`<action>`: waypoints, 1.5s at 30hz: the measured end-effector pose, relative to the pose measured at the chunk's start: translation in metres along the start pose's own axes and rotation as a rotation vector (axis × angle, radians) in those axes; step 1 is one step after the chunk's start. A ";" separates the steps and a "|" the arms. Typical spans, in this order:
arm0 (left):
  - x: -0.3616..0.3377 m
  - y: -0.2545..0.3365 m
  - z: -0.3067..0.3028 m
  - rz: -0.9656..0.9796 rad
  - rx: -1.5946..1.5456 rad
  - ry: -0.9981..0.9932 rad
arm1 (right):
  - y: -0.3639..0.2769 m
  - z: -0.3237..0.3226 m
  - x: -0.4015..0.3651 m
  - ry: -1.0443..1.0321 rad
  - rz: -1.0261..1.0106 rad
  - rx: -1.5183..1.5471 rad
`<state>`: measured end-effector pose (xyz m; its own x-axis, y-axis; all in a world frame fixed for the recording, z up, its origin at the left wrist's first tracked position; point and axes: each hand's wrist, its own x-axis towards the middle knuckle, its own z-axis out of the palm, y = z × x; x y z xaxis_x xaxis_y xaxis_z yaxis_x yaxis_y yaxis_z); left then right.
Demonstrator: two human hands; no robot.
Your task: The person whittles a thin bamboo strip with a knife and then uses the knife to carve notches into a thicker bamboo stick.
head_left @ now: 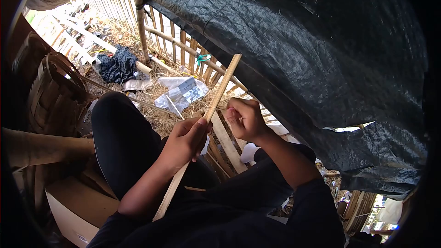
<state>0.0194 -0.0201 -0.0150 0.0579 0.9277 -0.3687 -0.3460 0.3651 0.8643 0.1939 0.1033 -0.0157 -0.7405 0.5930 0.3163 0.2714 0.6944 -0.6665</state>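
Note:
A long, narrow bamboo strip (224,85) slants from my lap up toward the fence. My left hand (184,138) is closed around it near its middle, thumb lying along the upper face. Just to the right, my right hand (246,118) is closed in a pinch on a thin strand (219,108). That strand runs across to the strip just above my left thumb. It looks like string or wire, and its end is hidden in my right fingers.
Black plastic sheeting (294,59) hangs close on the right. A bamboo fence (177,43) stands ahead, with a plastic bag (183,93) and dark cloth (118,65) on the straw-covered ground. At left are a woven basket (55,82), a thick bamboo pole (50,148) and a cardboard box (76,216).

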 end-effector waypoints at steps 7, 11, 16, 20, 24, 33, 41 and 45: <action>-0.002 0.007 0.003 0.062 0.021 -0.022 | 0.019 -0.005 0.007 0.026 -0.127 0.001; 0.000 0.007 0.007 0.088 0.039 -0.031 | 0.023 -0.002 0.003 -0.026 -0.081 -0.021; 0.001 0.002 0.005 0.110 0.251 0.043 | 0.018 0.003 0.005 -0.094 -0.071 -0.055; 0.000 -0.007 0.003 0.215 0.420 0.065 | 0.029 0.003 0.001 -0.145 -0.053 -0.162; -0.005 0.005 0.009 0.113 0.266 0.035 | 0.045 0.009 0.002 -0.036 -0.225 -0.227; -0.006 0.003 0.011 0.119 0.139 -0.011 | 0.044 0.011 0.012 0.079 -0.362 -0.237; -0.008 -0.015 0.019 0.088 0.124 -0.118 | 0.076 -0.049 0.034 0.350 -0.009 -0.469; -0.009 -0.004 0.013 0.061 0.176 -0.066 | 0.071 -0.047 0.017 0.293 -0.019 -0.177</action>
<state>0.0322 -0.0293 -0.0111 0.1053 0.9494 -0.2958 -0.1816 0.3108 0.9330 0.2297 0.1819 -0.0262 -0.5456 0.6531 0.5252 0.3804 0.7514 -0.5391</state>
